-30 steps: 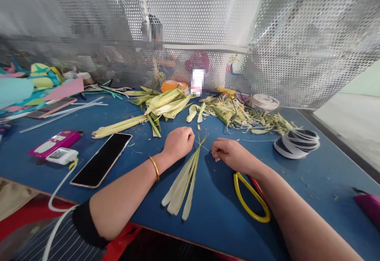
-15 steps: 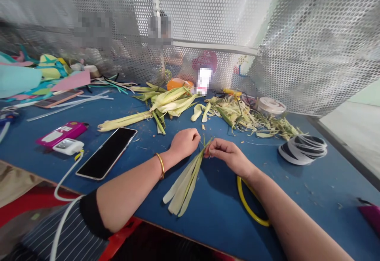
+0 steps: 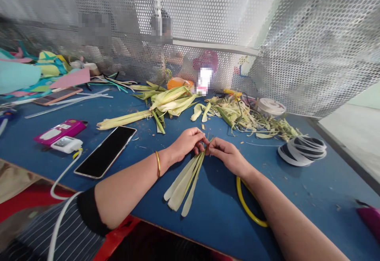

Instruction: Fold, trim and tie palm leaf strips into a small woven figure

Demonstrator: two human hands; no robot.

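Several pale green corn husk strips (image 3: 181, 185) fan out toward me over the blue table, their narrow ends gathered between my hands. My left hand (image 3: 191, 144), a gold bangle on its wrist, pinches at the gathered ends from the left. From the right, my right hand (image 3: 225, 152) has thumb and fingers closed on the same ends. The fingertips of both hands almost touch. Whether a fine thread is also in the fingers is too small to tell.
Corn husks (image 3: 169, 102) and shredded husk scraps (image 3: 240, 114) lie behind my hands. A black phone (image 3: 107, 152) and a white-cabled device (image 3: 67, 144) are left; a white strip coil (image 3: 303, 150) is right. A yellow ring (image 3: 249, 209) lies beside my right forearm. Perforated sheeting (image 3: 208, 11) borders the back.
My left hand has moved right and its fingers have come onto the gathered ends, close to my right hand. The strips' wide ends have shifted and spread slightly.
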